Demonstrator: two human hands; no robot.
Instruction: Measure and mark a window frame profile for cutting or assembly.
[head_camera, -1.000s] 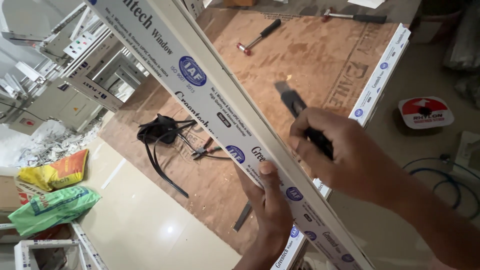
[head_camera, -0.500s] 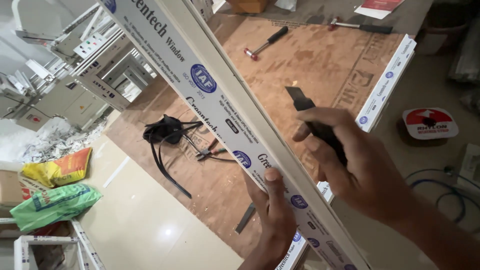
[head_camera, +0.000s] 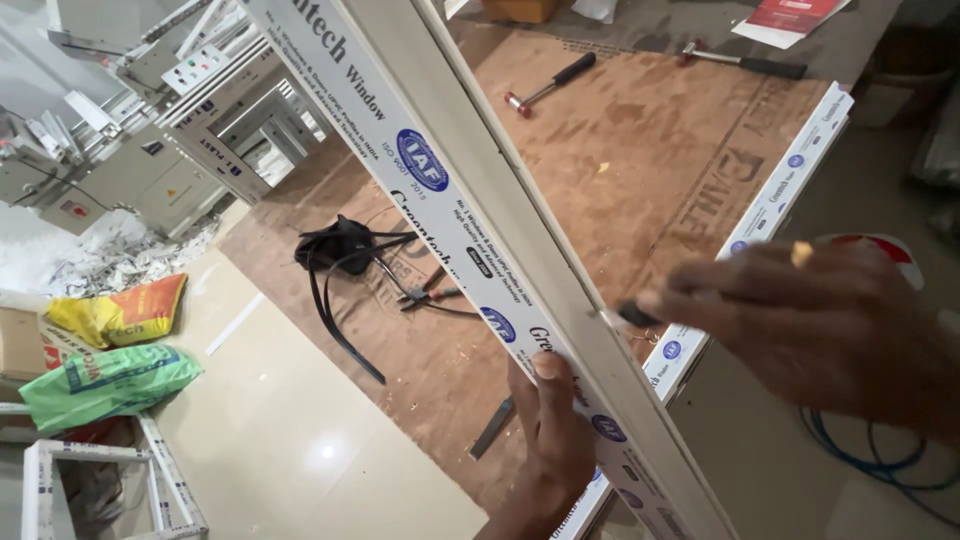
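1. Long white window frame bar (head_camera: 470, 190), wrapped in printed film with blue round marks, running on a slant from the top left to the bottom right across a plywood workbench (head_camera: 640, 150).
2. Left hand (head_camera: 555, 450) reaching up from the bottom edge, fingers closed around the bar's lower stretch, thumb flat on the printed film.
3. Right hand (head_camera: 820, 335) coming in from the right, blurred, fingers curled around a dark-handled cutting tool (head_camera: 632, 316) whose tip touches the bar's upper edge just above the left hand.
4. Second white frame bar (head_camera: 770, 205) lying along the bench's right edge, under the right hand.
5. Hammer (head_camera: 550, 84) near the top of the bench, well apart from both hands.
6. Black straps (head_camera: 340, 250) and pliers (head_camera: 430, 292) on the bench left of the bar.
7. Yellow sack (head_camera: 120, 312) and green sack (head_camera: 105, 382) on the pale floor at left.
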